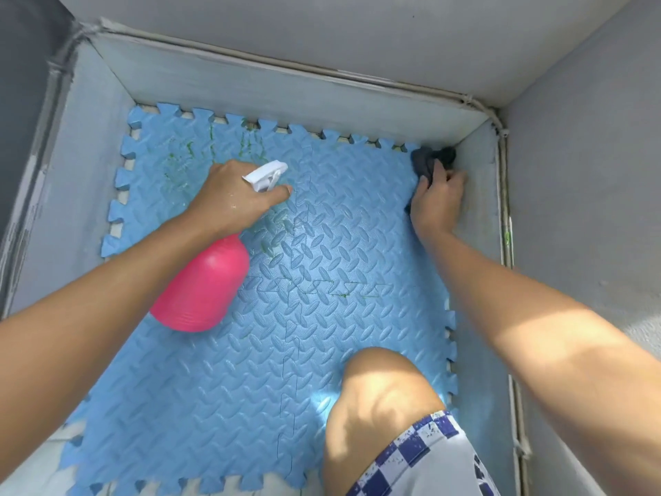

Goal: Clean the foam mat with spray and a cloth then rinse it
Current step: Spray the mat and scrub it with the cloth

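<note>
A blue interlocking foam mat covers the floor, with green stains near its far left and some along a middle seam. My left hand grips the neck of a pink spray bottle with a white trigger head, nozzle pointing right over the mat. At the mat's far right corner my right hand is closed on a dark grey cloth, which bunches against the wall.
Grey low walls enclose the mat on the far, left and right sides, with a pipe along the right edge. My bare knee rests on the mat at the near right. Pale tiles show at the near left.
</note>
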`<state>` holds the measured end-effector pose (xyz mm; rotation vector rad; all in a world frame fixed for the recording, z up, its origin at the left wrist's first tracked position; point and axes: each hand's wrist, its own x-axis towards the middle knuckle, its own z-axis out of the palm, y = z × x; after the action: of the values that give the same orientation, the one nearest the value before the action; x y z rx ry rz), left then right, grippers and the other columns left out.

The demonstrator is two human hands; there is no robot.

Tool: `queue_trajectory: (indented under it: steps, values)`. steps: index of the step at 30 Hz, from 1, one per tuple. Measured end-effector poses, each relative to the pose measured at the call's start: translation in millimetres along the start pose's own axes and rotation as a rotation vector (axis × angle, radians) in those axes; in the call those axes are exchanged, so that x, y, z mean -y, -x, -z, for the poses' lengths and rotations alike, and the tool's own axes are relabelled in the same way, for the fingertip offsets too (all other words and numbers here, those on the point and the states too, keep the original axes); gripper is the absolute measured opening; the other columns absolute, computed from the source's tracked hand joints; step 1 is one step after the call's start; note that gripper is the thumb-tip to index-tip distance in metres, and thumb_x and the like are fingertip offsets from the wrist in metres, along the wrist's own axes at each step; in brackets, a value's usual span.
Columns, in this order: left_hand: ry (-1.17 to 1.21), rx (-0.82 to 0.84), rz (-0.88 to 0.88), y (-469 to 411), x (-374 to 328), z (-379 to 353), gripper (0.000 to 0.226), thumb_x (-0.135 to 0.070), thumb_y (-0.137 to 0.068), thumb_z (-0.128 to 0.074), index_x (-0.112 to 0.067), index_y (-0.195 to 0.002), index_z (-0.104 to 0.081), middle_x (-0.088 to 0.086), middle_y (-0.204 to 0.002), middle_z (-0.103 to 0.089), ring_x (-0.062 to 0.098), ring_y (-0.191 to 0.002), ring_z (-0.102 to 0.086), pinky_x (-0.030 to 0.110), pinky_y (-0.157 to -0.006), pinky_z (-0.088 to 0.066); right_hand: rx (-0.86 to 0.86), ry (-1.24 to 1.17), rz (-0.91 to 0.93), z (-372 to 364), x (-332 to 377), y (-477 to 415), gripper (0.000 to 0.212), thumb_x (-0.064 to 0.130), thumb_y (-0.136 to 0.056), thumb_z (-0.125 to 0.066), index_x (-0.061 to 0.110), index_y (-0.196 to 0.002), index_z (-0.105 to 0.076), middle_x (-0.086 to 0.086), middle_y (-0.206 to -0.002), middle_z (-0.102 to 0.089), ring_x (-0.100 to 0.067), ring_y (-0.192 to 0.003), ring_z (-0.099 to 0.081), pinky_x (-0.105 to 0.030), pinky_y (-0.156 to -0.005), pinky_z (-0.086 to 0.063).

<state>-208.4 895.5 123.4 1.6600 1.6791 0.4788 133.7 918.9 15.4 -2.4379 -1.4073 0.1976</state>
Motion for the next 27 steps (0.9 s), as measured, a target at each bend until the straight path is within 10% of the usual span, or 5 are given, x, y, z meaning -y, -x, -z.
queue_trajectory:
  steps: [10,17,22,27]
  values:
    - [-0.004,0.002,0.085,8,-1,3,0.057,-0.049,-0.086,-0.075,0.007,-0.08,-0.064,0.028,-0.082,-0.07,0.039,-0.069,-0.07,0.047,-0.072,-0.06,0.378,-0.02,1.234,-2,35,120,0.044,0.033,-0.104,-0.048,0.012,-0.142,-0.054,-0.013,-0.122,-0.055,-0.026,-0.105,-0.054,-0.037,-0.088,-0.049]
    - [0.014,0.023,0.364,61,43,12,0.051,-0.048,-0.081,-0.078,0.002,-0.075,-0.068,0.02,-0.069,-0.068,0.032,-0.067,-0.067,0.043,-0.068,-0.058,0.156,-0.022,0.329,-9,44,4,0.046,0.028,-0.102,-0.046,0.011,-0.145,-0.049,-0.02,-0.13,-0.046,-0.036,-0.12,-0.047,-0.046,-0.097,-0.047]
    - [-0.038,-0.156,0.46,110,58,22,0.047,-0.038,-0.078,-0.072,-0.012,-0.052,-0.045,0.003,-0.051,-0.047,0.027,-0.054,-0.047,0.033,-0.055,-0.037,0.117,0.048,0.355,-17,46,7,0.046,0.026,-0.104,-0.042,0.014,-0.148,-0.045,-0.02,-0.132,-0.044,-0.038,-0.121,-0.043,-0.043,-0.097,-0.043]
    - [0.012,-0.265,0.363,132,61,44,0.047,-0.047,-0.075,-0.067,-0.002,-0.066,-0.064,0.018,-0.064,-0.063,0.034,-0.063,-0.059,0.039,-0.062,-0.048,0.195,0.087,0.329,-7,50,8,0.049,0.027,-0.104,-0.042,0.014,-0.151,-0.041,-0.021,-0.138,-0.04,-0.042,-0.125,-0.04,-0.046,-0.101,-0.04]
